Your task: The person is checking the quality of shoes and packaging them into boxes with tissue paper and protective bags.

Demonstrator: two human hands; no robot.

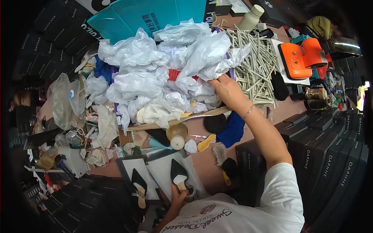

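2 black shoes (178,172) show near the bottom of my view, both pointed. The left hand (179,194) is closed around the heel end of 1 of them, so that end is hidden; its toe points away over white paper (163,171). The other shoe (138,185) lies just to the left, sole up, on an open box lid, untouched.

The right hand (229,91) is stretched well away, up the table (202,159), fingers pinched on the edge of a white bag in the heap of bags (167,66). I cannot count the bags; they are crumpled into 1 mass and bury most of what is under them. A strip of something red (175,73) and a patch of blue (104,70) peek through, too covered to name. A thin bracelet (248,112) sits on the right wrist.

Right of the heap lies a pile of pale sticks (254,66), too many and too tangled to count. Beyond it I make out 1 orange tool (302,56) and 1 cream bottle (250,17).

Between the hands I see 1 round black pad (215,123), 1 blue cloth (232,130), 1 tan cup (177,136) and 1 small brush (220,153). Stacks of dark shoeboxes (330,155) line the right side, their far ends lost in the dark rim. The left edge is clutter I cannot sort out.
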